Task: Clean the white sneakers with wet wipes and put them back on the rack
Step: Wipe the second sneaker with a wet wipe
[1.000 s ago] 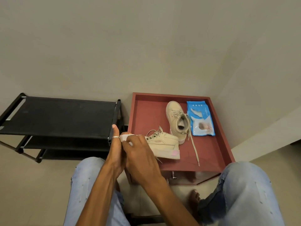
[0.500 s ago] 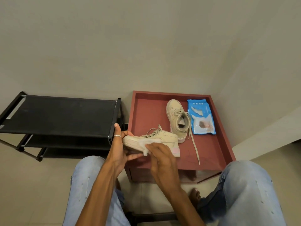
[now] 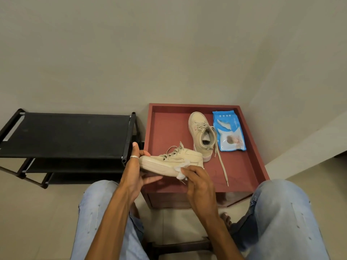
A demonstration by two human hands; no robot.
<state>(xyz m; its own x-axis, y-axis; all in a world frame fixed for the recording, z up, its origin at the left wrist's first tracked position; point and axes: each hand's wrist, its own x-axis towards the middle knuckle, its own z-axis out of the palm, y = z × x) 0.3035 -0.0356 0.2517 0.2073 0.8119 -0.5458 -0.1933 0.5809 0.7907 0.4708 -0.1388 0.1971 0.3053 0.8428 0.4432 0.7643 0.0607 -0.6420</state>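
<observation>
Two pale sneakers show in the head view, both right of centre. The held sneaker [image 3: 169,159] hangs upright above the near left part of the red surface [image 3: 169,126], with its toe pointing to the left of the frame and its laces on top. The left hand [image 3: 134,171] grips the toe end, one digit raised over the toe cap and the fingers curled beneath the sole. A silver ring [image 3: 134,157] sits on one digit. The right hand [image 3: 199,182] pinches a crumpled white wet wipe [image 3: 181,168] and presses it against the side edge of the sole near the heel. The hands are apart, one at each end of the shoe.

The other sneaker [image 3: 201,136] lies on the surface higher in the frame, toe toward the top and opening toward the camera. One loose lace [image 3: 222,166] trails down toward the near rim. Just to its right a blue pack of wipes [image 3: 228,132] lies flat; whether it touches the shoe I cannot tell. The surface has a raised rim and stands against the wall.

At the left of the frame, just beside the surface, stands a black rack [image 3: 65,134] with lower tiers beneath its top shelf. Knees in light blue jeans [image 3: 281,212] fill the bottom corners, and bare toes [image 3: 225,218] show on the floor near the base of the surface.
</observation>
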